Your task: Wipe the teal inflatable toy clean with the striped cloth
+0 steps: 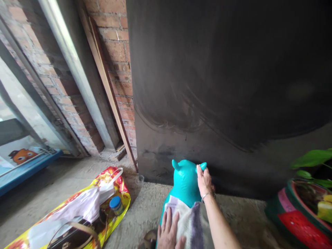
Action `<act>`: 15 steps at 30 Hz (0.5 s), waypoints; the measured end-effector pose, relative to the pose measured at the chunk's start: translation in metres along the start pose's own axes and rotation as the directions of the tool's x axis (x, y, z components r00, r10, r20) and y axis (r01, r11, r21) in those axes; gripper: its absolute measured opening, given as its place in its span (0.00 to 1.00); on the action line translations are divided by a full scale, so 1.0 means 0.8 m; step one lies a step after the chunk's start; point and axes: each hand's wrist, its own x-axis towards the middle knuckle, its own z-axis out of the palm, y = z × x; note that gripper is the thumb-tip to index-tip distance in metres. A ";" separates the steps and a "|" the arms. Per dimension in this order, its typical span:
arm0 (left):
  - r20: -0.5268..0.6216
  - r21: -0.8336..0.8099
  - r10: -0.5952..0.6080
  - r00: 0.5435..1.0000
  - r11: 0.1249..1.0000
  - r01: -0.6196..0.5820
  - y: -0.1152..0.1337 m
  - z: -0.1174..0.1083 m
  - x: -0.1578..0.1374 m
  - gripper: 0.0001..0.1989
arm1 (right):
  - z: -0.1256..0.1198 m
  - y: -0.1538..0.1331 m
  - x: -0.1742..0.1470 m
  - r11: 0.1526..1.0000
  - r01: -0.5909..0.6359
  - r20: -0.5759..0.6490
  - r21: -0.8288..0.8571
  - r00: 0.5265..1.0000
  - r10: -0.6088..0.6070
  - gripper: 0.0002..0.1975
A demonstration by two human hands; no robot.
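A teal inflatable hopper toy [185, 178] shaped like an animal stands on the concrete floor in front of me, its head toward the dark board. A white and purple towel [185, 209] is draped over its back. My left hand [169, 230] lies flat on the towel with the fingers spread. At the head, my right hand [204, 180] is closed around the base of the toy's right ear [203, 166], and the ear's tip shows past the fingers. The other ear [175, 165] is free. The toy's lower body is mostly hidden.
A large black board [220, 86] stands just ahead. On the left floor, a yellow-red sheet [112, 226] bears a white cloth [85, 204], a blue-lidded jar [116, 204] and a handbag [75, 238]. A potted plant [287, 204] stands right; a wooden plank [109, 86] leans against bricks.
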 end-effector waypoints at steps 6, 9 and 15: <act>0.071 0.004 0.001 0.997 1.000 -0.001 0.005 -0.013 -0.007 0.37 | 0.000 0.083 -0.156 0.965 0.136 0.005 -0.224 0.990 -0.139 0.36; 0.048 -0.033 0.027 0.998 0.999 -0.025 0.011 -0.023 -0.012 0.35 | 0.006 0.146 -0.236 0.819 0.191 0.038 -0.540 0.978 -0.203 0.28; 0.059 -0.057 -0.053 0.997 0.997 0.056 0.012 -0.023 -0.047 0.35 | 0.000 0.181 -0.298 0.600 0.308 0.095 -0.738 0.928 -0.360 0.24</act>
